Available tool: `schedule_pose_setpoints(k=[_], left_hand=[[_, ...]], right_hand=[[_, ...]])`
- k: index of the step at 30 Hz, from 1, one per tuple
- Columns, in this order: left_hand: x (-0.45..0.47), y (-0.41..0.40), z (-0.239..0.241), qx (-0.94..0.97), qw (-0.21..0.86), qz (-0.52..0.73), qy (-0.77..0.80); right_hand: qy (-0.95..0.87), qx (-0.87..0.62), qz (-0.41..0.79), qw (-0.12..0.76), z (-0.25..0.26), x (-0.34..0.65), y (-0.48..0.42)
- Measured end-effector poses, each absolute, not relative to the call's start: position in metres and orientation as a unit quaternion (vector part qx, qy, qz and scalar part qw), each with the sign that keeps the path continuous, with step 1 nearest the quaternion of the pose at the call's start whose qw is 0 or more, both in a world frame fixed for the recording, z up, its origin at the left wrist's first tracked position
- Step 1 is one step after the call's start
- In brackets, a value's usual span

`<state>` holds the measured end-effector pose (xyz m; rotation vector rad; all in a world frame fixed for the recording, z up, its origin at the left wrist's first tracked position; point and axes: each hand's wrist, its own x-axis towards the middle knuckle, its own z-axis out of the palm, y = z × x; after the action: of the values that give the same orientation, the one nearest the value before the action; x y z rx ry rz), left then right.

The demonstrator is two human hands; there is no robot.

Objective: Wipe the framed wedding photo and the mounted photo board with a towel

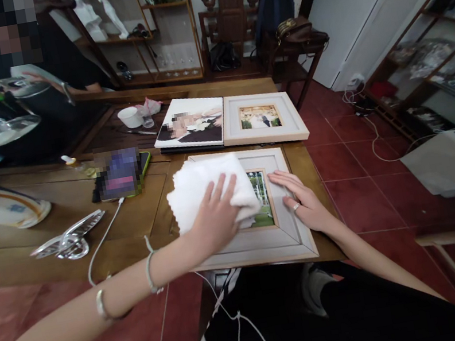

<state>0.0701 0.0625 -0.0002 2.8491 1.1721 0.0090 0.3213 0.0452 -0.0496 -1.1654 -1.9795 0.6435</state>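
Note:
A pale wooden picture frame (288, 242) lies flat at the near edge of a low wooden table (140, 220). My left hand (217, 219) rests flat, fingers spread, on a folded white cloth (200, 189) that covers the frame's left half and part of its photo. My right hand (302, 198), with a ring on one finger, lies flat with fingers stretched out on the frame's right border. Neither hand grips anything.
A second pale frame (267, 134) and a photo print (191, 124) lie further back. A phone (121, 174) with a white cable, a metal clip (69, 240), a white cup (130, 117) and a plate (3, 211) sit to the left. A person stands at far left.

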Motion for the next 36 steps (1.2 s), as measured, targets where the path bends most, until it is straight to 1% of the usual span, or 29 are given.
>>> schedule_pose_setpoints(k=[3,7,9,12,15,18,22,25,27,31,33,36], left_hand=[[0.075,0.097,-0.005,0.917,0.004,0.044,0.397],[0.077,0.127,-0.009,0.903,-0.01,0.055,0.426],[0.078,0.127,-0.01,0.906,-0.026,0.057,0.418],[0.077,0.104,-0.008,0.921,-0.035,0.034,0.386],[0.074,0.064,0.002,0.932,-0.001,-0.027,0.361],[0.067,0.024,0.02,0.939,0.055,-0.072,0.332],[0.065,-0.006,0.039,0.951,0.145,-0.061,0.268],[0.077,-0.001,0.037,0.946,0.18,-0.039,0.267],[0.09,0.016,0.027,0.94,0.167,-0.024,0.295],[0.116,0.06,0.008,0.933,0.095,0.016,0.348],[0.124,0.073,0.004,0.933,0.069,0.029,0.352],[0.129,0.076,0.004,0.943,0.064,0.018,0.325]], right_hand=[[-0.767,-0.463,0.248,0.369,-0.05,0.321,0.045],[-0.763,-0.471,0.245,0.37,-0.049,0.32,0.046],[-0.763,-0.469,0.244,0.371,-0.049,0.32,0.047],[-0.763,-0.47,0.243,0.372,-0.049,0.32,0.047],[-0.763,-0.472,0.241,0.372,-0.05,0.32,0.047],[-0.76,-0.475,0.241,0.372,-0.05,0.32,0.047],[-0.758,-0.475,0.244,0.374,-0.049,0.319,0.047],[-0.759,-0.474,0.245,0.373,-0.047,0.319,0.047],[-0.761,-0.47,0.245,0.375,-0.047,0.319,0.047],[-0.755,-0.469,0.245,0.386,-0.049,0.321,0.047],[-0.744,-0.483,0.252,0.387,-0.051,0.322,0.046],[-0.738,-0.484,0.262,0.39,-0.053,0.322,0.044]])
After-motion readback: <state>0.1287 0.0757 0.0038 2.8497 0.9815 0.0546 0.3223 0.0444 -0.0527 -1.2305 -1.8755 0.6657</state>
